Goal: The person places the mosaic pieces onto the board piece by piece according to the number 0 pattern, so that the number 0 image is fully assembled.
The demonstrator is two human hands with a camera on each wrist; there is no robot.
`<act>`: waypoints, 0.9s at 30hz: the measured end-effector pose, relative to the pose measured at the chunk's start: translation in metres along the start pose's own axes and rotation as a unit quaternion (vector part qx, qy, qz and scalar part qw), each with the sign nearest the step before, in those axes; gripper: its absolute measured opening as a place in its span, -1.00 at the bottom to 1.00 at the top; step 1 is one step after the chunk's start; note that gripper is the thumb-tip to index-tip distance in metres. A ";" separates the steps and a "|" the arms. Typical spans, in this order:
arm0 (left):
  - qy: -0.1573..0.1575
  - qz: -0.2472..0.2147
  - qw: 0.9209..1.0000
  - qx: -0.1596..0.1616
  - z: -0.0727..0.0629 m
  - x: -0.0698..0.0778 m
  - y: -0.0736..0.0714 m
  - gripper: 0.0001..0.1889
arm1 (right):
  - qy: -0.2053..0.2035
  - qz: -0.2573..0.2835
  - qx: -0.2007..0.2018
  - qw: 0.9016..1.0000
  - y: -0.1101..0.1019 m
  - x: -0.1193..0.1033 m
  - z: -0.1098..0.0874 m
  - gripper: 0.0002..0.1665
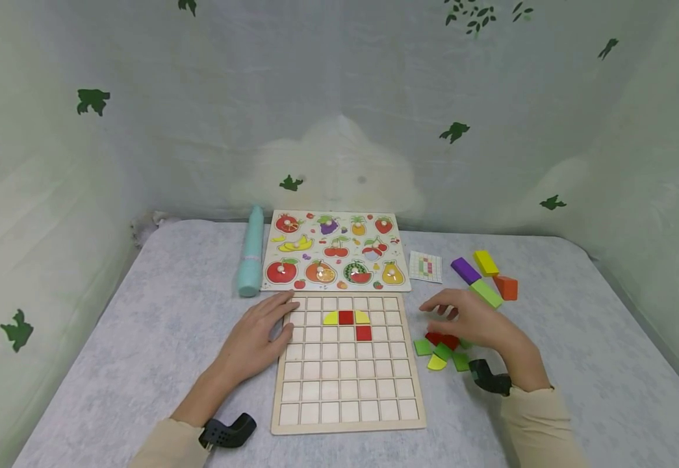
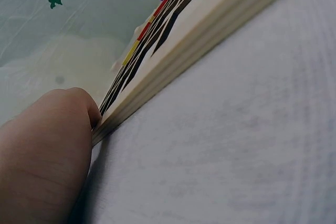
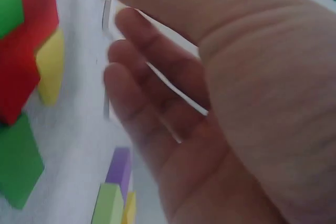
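A wooden grid board (image 1: 347,389) lies flat on the table. In its upper rows are two yellow rounded tiles (image 1: 331,318), with a red square tile (image 1: 345,317) between them and a second red square tile (image 1: 364,333) one row lower. My left hand (image 1: 257,335) rests on the board's left edge, fingers extended. Over a loose pile to the board's right hovers my right hand (image 1: 474,318), fingers loosely bent; its palm looks bare in the right wrist view, where the thumb tip is cut off. The pile has red tiles (image 3: 18,69), green tiles (image 1: 423,348) and a yellow tile (image 1: 436,363).
A fruit puzzle board (image 1: 336,260) adjoins the grid board's far edge, with a teal cylinder-shaped case (image 1: 251,253) on its left. A small pattern card (image 1: 425,267) lies to its right. Farther right are purple (image 1: 465,270), yellow (image 1: 486,263), light green (image 1: 486,294) and orange (image 1: 506,288) blocks.
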State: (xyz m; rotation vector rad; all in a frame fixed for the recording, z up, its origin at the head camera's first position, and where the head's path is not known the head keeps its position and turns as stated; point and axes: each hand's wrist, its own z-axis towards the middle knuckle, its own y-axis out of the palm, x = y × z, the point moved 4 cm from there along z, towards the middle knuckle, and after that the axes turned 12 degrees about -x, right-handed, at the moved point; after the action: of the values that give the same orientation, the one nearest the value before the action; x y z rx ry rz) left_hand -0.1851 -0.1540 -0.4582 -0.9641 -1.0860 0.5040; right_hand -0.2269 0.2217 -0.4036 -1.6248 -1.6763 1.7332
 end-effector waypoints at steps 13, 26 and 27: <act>0.004 0.002 1.000 -0.001 0.000 -0.001 0.000 -0.55 | 0.043 0.017 -0.045 0.998 0.008 0.016 0.000 -0.70; 0.008 0.000 1.000 0.001 0.000 -0.001 0.000 -0.55 | 0.058 0.024 -0.047 0.997 0.012 0.017 0.003 -0.68; 0.007 0.000 1.000 0.001 0.000 0.000 0.000 -0.55 | 0.055 0.019 -0.041 0.997 0.012 0.017 0.004 -0.68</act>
State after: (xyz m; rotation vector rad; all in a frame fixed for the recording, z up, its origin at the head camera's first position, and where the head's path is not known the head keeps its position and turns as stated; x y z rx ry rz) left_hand -0.1850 -0.1547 -0.4582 -0.9653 -1.0728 0.4965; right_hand -0.2304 0.2292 -0.4230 -1.7640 -1.6960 1.5798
